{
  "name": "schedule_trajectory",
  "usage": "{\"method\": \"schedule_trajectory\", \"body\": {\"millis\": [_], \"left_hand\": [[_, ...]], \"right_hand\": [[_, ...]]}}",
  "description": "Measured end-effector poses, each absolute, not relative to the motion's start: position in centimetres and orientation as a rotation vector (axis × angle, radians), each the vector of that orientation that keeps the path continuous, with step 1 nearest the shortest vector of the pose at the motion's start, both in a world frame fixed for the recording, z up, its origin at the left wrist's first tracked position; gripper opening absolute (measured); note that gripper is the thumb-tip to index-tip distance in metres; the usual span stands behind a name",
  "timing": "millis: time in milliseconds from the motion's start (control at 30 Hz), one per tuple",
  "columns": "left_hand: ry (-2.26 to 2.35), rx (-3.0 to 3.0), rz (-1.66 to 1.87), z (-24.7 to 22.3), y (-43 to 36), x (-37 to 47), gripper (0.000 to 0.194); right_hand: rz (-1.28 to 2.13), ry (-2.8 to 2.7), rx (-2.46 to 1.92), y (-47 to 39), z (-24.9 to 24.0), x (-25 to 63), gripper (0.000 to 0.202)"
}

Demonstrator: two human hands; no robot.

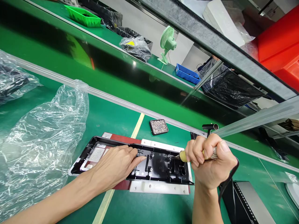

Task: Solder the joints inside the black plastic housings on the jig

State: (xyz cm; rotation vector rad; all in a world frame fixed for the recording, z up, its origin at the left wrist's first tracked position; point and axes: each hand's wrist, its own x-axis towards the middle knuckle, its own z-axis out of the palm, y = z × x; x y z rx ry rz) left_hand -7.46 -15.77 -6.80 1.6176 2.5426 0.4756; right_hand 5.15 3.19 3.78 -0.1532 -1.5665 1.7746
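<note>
A long black plastic housing [161, 165] lies open side up on a red and white fixture [158, 187]. My left hand [122, 160] rests across the housing's middle, fingers stretched out and holding nothing. Wrapped in a fist, my right hand [211, 158] grips a soldering iron [182, 156] by its yellowish handle. The iron's metal tip points left and down into the right part of the housing; whether it touches the plastic I cannot tell. A dark cord hangs by my right wrist. Behind the housing sits a small black tray [159, 127] full of tiny metal pieces.
Clear plastic sheeting [46, 137] covers the left of the green table. A metal tube holder [210, 127] stands behind my right hand, and a black-and-grey case [247, 202] lies at the lower right. Beyond the divider are a green fan [167, 42], a blue bin [187, 74] and a green basket [83, 16].
</note>
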Motion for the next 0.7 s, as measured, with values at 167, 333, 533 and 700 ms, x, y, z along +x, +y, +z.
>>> {"method": "schedule_trajectory", "body": {"millis": [167,333,533,700], "left_hand": [[2.528,1.61,0.446,-6.9,-15.9,-7.5,0.05],[2.522,1.584,0.392,-7.0,-15.8,-7.5,0.052],[2.504,1.559,0.393,-6.9,-15.7,-7.5,0.051],[2.5,1.553,0.409,-7.1,-15.7,-7.6,0.052]], "right_hand": [[1.884,-1.622,-0.007,4.2,3.7,5.6,0.037],[1.891,-1.629,0.027,4.4,3.7,5.7,0.036],[1.934,-1.668,0.093,4.4,4.0,5.8,0.035],[1.917,-1.666,0.084,4.5,4.1,5.8,0.038]]}}
